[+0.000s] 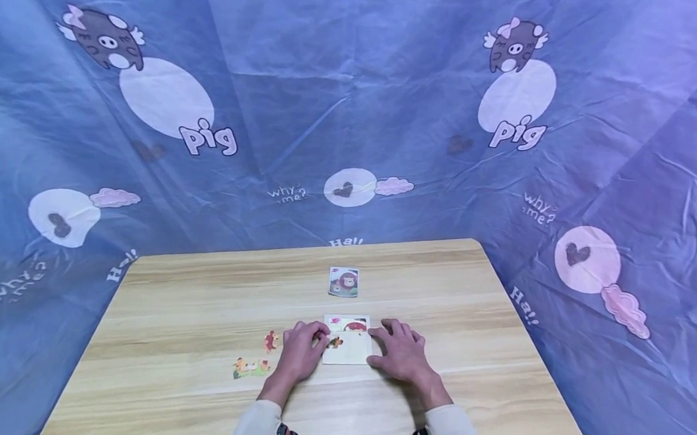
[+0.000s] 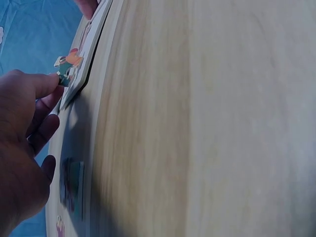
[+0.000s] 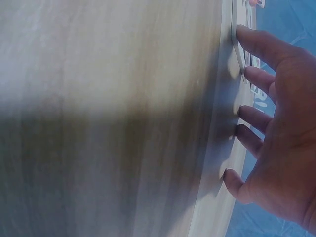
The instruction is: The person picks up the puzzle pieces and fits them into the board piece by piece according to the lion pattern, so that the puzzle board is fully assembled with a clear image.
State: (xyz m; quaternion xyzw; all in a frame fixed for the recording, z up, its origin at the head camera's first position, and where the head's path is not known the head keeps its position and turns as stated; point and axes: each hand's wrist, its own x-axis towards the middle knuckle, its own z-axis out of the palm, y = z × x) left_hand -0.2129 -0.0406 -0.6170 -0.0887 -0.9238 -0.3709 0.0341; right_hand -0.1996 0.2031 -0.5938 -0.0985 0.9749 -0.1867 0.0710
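Two hands, one board, three loose puzzle pieces and one picture card, all on or above a wood-grain table. Left hand: thumb and forefinger clamped on a small puzzle piece, orange and green, held at the left part of the board; whether piece and board touch cannot be told. Right hand: fingers spread apart, thumb and forefinger touching the board's right edge. Board: white, flat in front of the person, between the hands, with pink and red printing along its far part. Red piece: on the table, just beside the left hand. Wide piece: orange and green, nearer the person. Picture card: lion design, lying beyond the board, apart from it. Backdrop: blue cloth, printed with pigs and lettering.
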